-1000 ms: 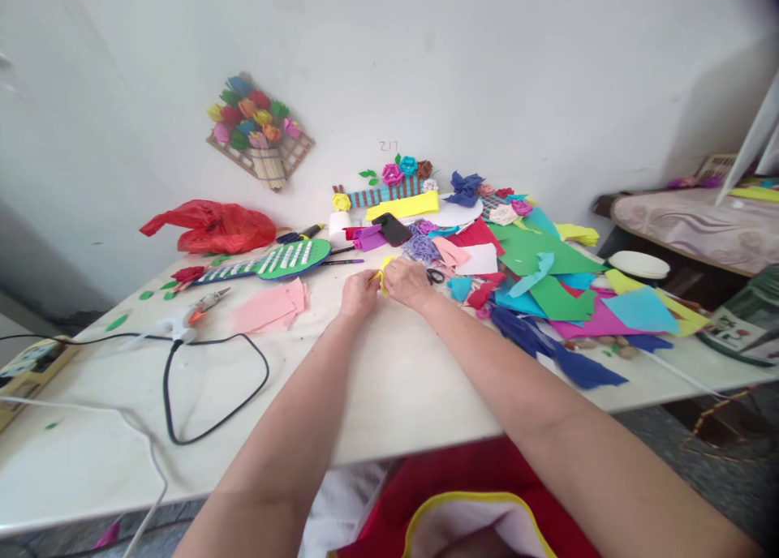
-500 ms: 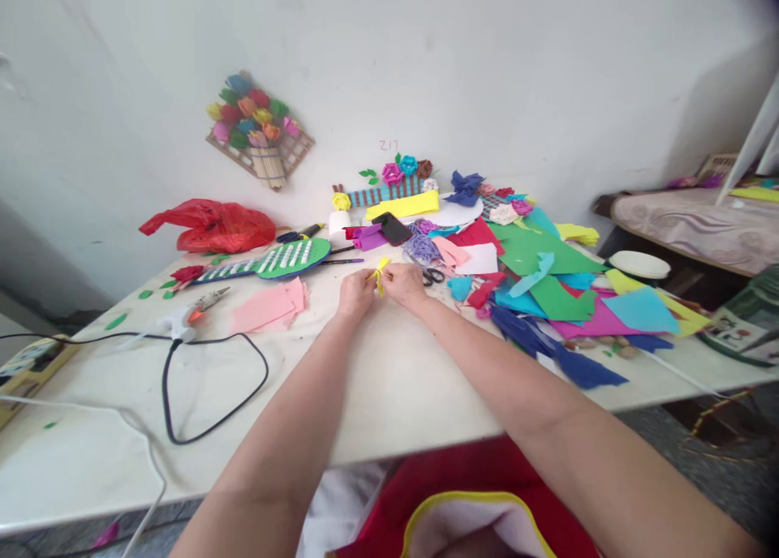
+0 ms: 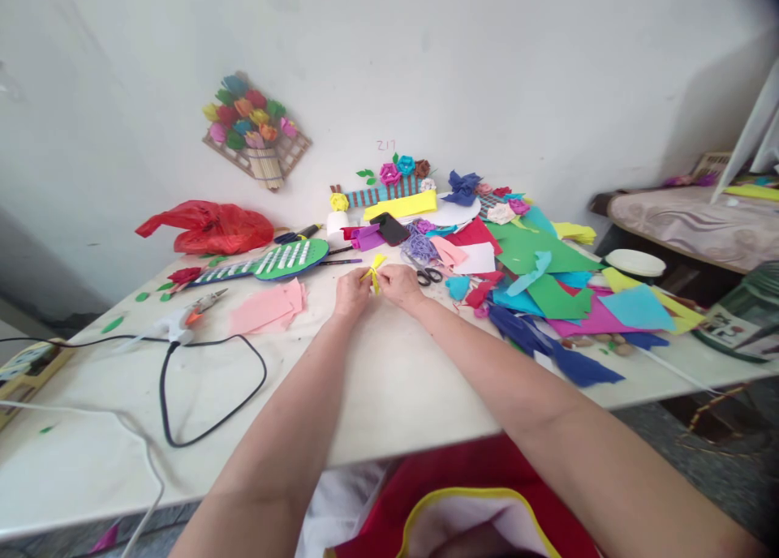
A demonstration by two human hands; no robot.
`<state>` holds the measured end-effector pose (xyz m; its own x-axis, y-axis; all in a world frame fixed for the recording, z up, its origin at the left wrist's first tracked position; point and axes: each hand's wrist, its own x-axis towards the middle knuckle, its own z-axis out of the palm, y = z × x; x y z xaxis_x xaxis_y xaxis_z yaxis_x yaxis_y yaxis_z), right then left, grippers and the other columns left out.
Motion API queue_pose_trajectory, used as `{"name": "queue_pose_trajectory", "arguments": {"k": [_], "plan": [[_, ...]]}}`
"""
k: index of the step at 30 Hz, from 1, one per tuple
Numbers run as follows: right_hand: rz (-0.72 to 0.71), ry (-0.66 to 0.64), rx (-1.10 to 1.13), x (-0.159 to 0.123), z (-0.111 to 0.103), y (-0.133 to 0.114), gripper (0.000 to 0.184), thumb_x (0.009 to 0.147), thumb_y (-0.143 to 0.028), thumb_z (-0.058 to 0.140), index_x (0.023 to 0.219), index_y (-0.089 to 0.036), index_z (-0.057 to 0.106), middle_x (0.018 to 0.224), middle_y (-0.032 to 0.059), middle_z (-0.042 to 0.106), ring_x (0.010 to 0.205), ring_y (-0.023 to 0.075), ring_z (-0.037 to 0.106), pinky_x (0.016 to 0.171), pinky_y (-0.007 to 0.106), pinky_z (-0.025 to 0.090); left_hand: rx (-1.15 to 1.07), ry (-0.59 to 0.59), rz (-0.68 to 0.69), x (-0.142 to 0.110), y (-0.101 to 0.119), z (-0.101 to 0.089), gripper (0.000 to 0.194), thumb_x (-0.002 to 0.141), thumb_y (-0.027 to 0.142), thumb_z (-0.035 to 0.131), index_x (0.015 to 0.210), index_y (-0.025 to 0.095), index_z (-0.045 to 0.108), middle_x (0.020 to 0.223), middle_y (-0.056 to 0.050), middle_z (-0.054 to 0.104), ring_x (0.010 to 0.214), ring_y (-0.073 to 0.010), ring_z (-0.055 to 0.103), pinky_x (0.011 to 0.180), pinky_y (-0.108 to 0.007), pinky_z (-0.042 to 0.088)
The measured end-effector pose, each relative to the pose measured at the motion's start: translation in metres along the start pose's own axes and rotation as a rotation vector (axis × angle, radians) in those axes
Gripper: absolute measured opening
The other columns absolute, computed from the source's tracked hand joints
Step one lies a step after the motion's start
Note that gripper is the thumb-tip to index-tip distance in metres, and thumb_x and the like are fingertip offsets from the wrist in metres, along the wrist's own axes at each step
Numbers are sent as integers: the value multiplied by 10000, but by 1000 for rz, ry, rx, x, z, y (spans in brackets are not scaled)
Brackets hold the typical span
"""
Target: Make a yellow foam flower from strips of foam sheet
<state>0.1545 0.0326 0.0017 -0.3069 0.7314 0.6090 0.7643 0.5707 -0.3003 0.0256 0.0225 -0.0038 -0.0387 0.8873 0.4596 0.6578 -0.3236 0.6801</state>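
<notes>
My left hand (image 3: 351,290) and my right hand (image 3: 398,285) meet over the white table (image 3: 389,388), fingers pinched together. Between them they hold a small strip of yellow paper (image 3: 373,272), which sticks up from the fingertips. Small black-handled scissors (image 3: 429,275) lie just right of my right hand. A stack of pink paper (image 3: 269,306) lies to the left of my left hand.
A glue gun (image 3: 182,319) with a black cord (image 3: 200,396) lies at the left. Several coloured paper sheets (image 3: 548,290) cover the table's right side. Behind are a red plastic bag (image 3: 207,227), a green foam piece (image 3: 273,261), a phone (image 3: 390,228) and paper flowers (image 3: 402,169).
Both hands have shifted slightly with the yellow strip, and the right hand has drawn back, uncovering the scissors. The camera has tilted a little.
</notes>
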Motion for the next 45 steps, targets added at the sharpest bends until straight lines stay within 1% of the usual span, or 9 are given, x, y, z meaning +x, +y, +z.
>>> {"name": "queue_pose_trajectory", "arguments": {"k": [4, 8, 13, 17, 23, 27, 34, 40, 45], "plan": [[34, -11, 106, 2, 0, 8, 257, 779, -240, 448, 645, -164, 654, 674, 32, 654, 621, 120, 520, 566, 230, 295, -72, -3, -16, 2, -7, 2, 295, 749, 224, 461, 957, 141, 653, 750, -43, 656, 592, -115, 574, 603, -204, 441], [99, -25, 250, 6, -1, 22, 284, 798, -278, 443, 700, -160, 683, 668, 29, 659, 619, 121, 540, 573, 218, 332, -93, -13, 7, 3, -12, 5, 308, 759, 285, 467, 961, 148, 655, 715, -33, 646, 545, -102, 550, 575, -201, 435], [61, -4, 323, 7, -2, 30, 271, 793, -316, 472, 755, -172, 699, 677, 21, 660, 623, 116, 548, 591, 213, 354, -113, -28, -18, 2, -7, 4, 323, 762, 296, 455, 962, 143, 657, 682, -23, 632, 511, -90, 530, 545, -191, 423], [35, -8, 286, 5, -5, 29, 254, 769, -325, 501, 778, -169, 700, 697, 29, 669, 638, 117, 545, 587, 208, 351, -122, -40, -44, 0, -4, 2, 316, 761, 299, 452, 938, 139, 660, 669, -20, 625, 502, -85, 522, 540, -185, 421], [49, -10, 178, 5, -8, 27, 226, 743, -303, 506, 783, -181, 693, 733, 39, 677, 649, 129, 550, 572, 215, 333, -131, -84, -61, -1, -1, 1, 309, 755, 273, 434, 925, 142, 656, 659, -15, 612, 482, -80, 506, 524, -179, 416], [84, -7, 132, 4, -9, 25, 231, 737, -321, 505, 739, -179, 686, 698, 38, 668, 616, 130, 535, 547, 222, 314, -118, -120, -51, -3, 3, -1, 270, 747, 246, 414, 829, 142, 650, 640, -10, 607, 482, -82, 500, 515, -175, 405], [147, 30, 248, 7, -4, 22, 207, 704, -279, 528, 809, -188, 681, 767, 17, 672, 697, 130, 554, 602, 211, 363, -63, -141, -55, -7, 15, -7, 218, 736, 221, 411, 648, 161, 601, 473, 24, 519, 463, -100, 489, 520, -192, 372], [205, -16, 277, 8, -6, 20, 201, 690, -277, 541, 773, -154, 677, 723, 22, 662, 642, 121, 533, 566, 212, 345, -91, -155, -82, -8, 19, -8, 189, 721, 197, 419, 615, 162, 572, 484, 30, 512, 442, -90, 466, 492, -191, 354], [206, -69, 166, 7, -10, 16, 211, 715, -305, 529, 753, -159, 676, 696, 31, 656, 627, 132, 522, 537, 226, 301, -120, -176, -121, -7, 14, -6, 175, 714, 220, 431, 623, 158, 567, 513, 28, 516, 426, -83, 446, 465, -195, 346]]}}
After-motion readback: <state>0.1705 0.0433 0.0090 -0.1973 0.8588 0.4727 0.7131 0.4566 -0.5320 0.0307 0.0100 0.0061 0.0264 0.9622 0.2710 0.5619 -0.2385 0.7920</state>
